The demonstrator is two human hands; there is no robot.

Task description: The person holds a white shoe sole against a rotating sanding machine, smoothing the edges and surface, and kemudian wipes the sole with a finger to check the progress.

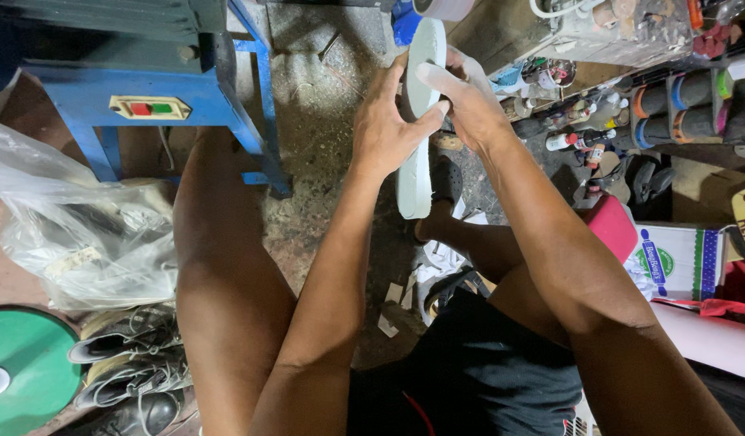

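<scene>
Holding a pale green shoe sole [416, 173] on edge between both hands, we keep it raised above the concrete floor [324, 121], its long line running away from us and its far tip near the top of the view. Our left hand [386, 129] wraps the near side with fingers curled over the rim, closed on the sole; our right hand [461, 101] presses from the other side, its thumb laid across the edge, also gripping it. The step in hand looks like working or checking the sole's edge by feel, and the next move likely calls for a steady grip and a turn along the rim. Outward, a blue metal stand [146, 89] sits to the left, a clear plastic bag [81, 234] and worn shoes [130, 355] below it, bottles [578, 139] at right.
</scene>
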